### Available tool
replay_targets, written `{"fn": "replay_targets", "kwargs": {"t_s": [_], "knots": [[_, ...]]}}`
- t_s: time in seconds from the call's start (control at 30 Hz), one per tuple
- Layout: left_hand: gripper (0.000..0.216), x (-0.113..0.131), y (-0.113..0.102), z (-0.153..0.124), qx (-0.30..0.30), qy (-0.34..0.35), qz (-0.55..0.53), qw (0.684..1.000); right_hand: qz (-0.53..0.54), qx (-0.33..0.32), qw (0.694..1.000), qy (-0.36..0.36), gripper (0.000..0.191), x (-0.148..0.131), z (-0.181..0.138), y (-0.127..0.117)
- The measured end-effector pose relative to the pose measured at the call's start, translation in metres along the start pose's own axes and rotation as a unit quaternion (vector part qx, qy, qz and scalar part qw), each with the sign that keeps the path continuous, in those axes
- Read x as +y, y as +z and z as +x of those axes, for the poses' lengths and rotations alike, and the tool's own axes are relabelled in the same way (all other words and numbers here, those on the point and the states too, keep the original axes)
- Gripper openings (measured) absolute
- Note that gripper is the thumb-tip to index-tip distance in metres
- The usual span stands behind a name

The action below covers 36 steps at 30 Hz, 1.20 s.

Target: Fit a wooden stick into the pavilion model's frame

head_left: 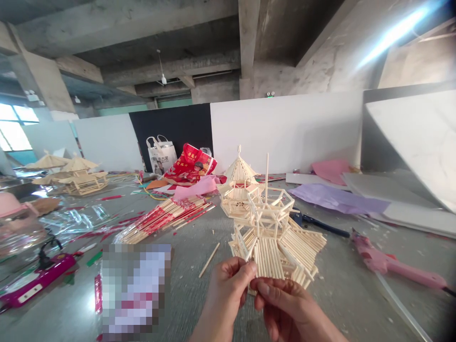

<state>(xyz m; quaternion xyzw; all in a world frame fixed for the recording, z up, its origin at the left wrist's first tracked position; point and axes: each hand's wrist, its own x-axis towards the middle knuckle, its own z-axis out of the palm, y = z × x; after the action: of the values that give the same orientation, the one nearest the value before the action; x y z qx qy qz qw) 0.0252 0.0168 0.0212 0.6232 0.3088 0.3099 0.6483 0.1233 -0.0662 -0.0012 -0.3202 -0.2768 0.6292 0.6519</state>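
Observation:
My left hand (228, 285) and my right hand (285, 304) both pinch the lower edge of a half-built pavilion model (274, 237) made of pale wooden sticks, held in front of me. Its frame is an open hexagon with a tall stick rising from the centre. Just behind it stands a finished stick pavilion (238, 190) with a peaked roof. A loose wooden stick (209, 260) lies on the grey surface left of my hands, and bundled sticks in red wrappers (164, 221) lie further left.
A pink hot glue gun (388, 261) lies right, near a blue-handled tool (320, 225). A magenta device (35, 282) with a black cord lies left. Further stick pavilions (76, 175), plastic wrap, coloured paper, bags and white boards surround the area.

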Motion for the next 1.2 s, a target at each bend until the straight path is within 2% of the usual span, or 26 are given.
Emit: {"fn": "replay_targets", "kwargs": {"t_s": [0.5, 0.77, 0.97, 1.1, 1.2], "knots": [[0.031, -0.003, -0.002, 0.007, 0.011, -0.010, 0.019, 1.000, 0.016, 0.005, 1.000, 0.019, 0.021, 0.004, 0.000, -0.005], [0.030, 0.008, 0.001, -0.004, 0.005, -0.003, -0.002, 1.000, -0.011, 0.006, 1.000, 0.013, 0.023, -0.001, -0.003, 0.000], [0.031, 0.005, -0.001, -0.001, 0.001, -0.005, 0.011, 1.000, 0.025, 0.006, 0.999, 0.035, 0.023, 0.000, -0.002, 0.000], [0.034, -0.003, -0.004, 0.006, 0.002, -0.008, 0.010, 1.000, -0.011, 0.013, 0.998, 0.057, 0.028, 0.001, 0.000, -0.004], [0.035, -0.008, -0.004, 0.010, -0.001, -0.014, 0.006, 1.000, -0.097, -0.036, 0.991, 0.085, 0.033, -0.002, -0.004, -0.004]]}}
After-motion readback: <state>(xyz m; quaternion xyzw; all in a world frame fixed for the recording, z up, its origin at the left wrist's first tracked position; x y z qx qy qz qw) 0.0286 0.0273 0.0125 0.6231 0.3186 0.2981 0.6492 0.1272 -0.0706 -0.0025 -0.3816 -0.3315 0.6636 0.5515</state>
